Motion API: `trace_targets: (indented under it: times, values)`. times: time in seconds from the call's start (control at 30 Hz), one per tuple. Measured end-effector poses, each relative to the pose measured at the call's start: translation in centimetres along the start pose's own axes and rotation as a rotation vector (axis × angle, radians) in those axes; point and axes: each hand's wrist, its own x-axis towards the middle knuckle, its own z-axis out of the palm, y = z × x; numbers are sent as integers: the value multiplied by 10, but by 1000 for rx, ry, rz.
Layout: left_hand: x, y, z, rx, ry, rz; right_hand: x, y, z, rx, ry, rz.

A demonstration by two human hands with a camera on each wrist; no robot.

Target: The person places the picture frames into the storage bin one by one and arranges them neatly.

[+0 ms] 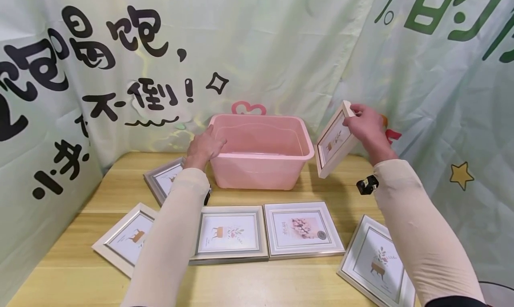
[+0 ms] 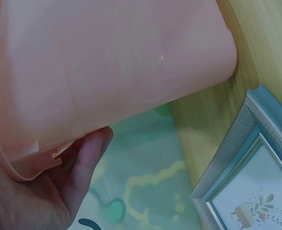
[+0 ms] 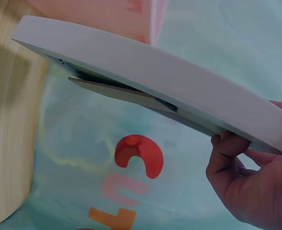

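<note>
**Framed picture raised at the tub's right; tub held at its left rim**

Left hand (image 1: 202, 148): curled on the left end of the pink tub (image 1: 257, 172), gripping its rim; the left wrist view shows fingers bent against the outside, under the lip. The tub stands upright on the wooden table (image 1: 225, 282).

Right hand (image 1: 367, 125): fingers and thumb closed on the upper end of a framed picture (image 1: 334, 139). The framed picture is up off the table, tilted, just right of the tub, printed side turned toward it. Contact with the rim: cannot tell. In the right wrist view a back flap (image 3: 113, 91) stands a little away from its back.

Five more frames lie face up: a grey one (image 1: 163, 180) beside the left wrist, one at left front (image 1: 130, 239), two edge to edge in the middle (image 1: 230, 231) (image 1: 304, 229), one at right front (image 1: 375, 267).

Step in hand, as judged: carrying the framed picture beside the tub while the other hand steadies it. The next move probably calls for keeping the tub braced, levelling the framed picture, holding its edge off the rim and minding the loose flap.
</note>
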Motion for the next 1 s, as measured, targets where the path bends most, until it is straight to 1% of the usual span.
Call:
trace_targets:
  times: [0.13,0.23,0.37,0.47,0.63,0.87,1.0]
  values:
    - [-2,0,-1,25,-2,6,2,-3,-3,-46,44,-11]
    - [-4,-1,-2,40,-5,4,3,-5,-4,-68,57,-16]
    - [-5,-3,-4,46,-3,-4,4,-8,-5,-29,52,-9]
    - [-4,-3,-3,42,-6,-13,5,-10,-6,-6,63,-7]
    - [-3,-4,-3,34,-10,-29,5,-15,-10,-13,90,-13]
    - [-2,-2,-2,19,-3,-35,4,-22,-18,25,117,-21]
    - [-2,1,-2,21,-9,-26,4,-25,-21,-2,146,-34]
